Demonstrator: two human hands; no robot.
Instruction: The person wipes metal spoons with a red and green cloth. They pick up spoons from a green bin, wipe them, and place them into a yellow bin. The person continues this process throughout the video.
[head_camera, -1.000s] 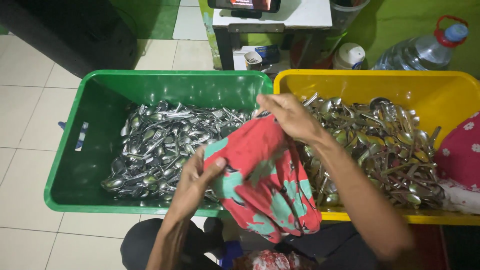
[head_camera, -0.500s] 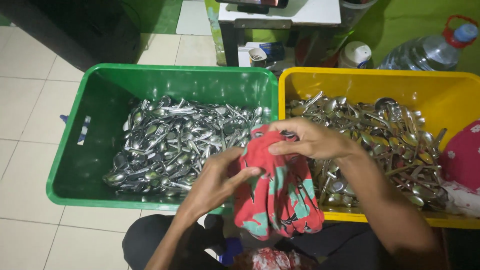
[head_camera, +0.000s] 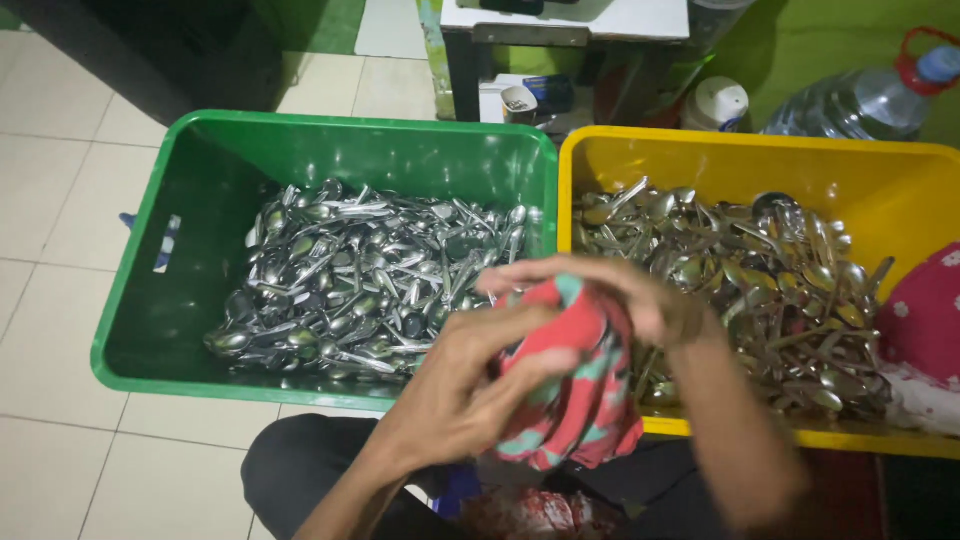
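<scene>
Both hands, left hand (head_camera: 470, 385) and right hand (head_camera: 610, 295), have their grip clamped on a red and teal cloth (head_camera: 575, 400). Behind it stand a green crate (head_camera: 330, 140) on the left and a yellow crate (head_camera: 760, 165) on the right, both full of spoons. Far right lies a clear water bottle (head_camera: 850, 100) with a red handle.

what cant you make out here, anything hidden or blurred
Head view:
- Whether a spoon sits inside the red and teal patterned cloth: both hands wrap it.
- Right hand: motion-blurred.
- Yellow plastic bin: cut off by the right edge.
- Clear plastic water bottle: part hidden behind that bin.

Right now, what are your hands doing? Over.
Left hand and right hand both grip red-and-teal cloth. Green bin and yellow bin of spoons beyond. Nothing blocking.
</scene>
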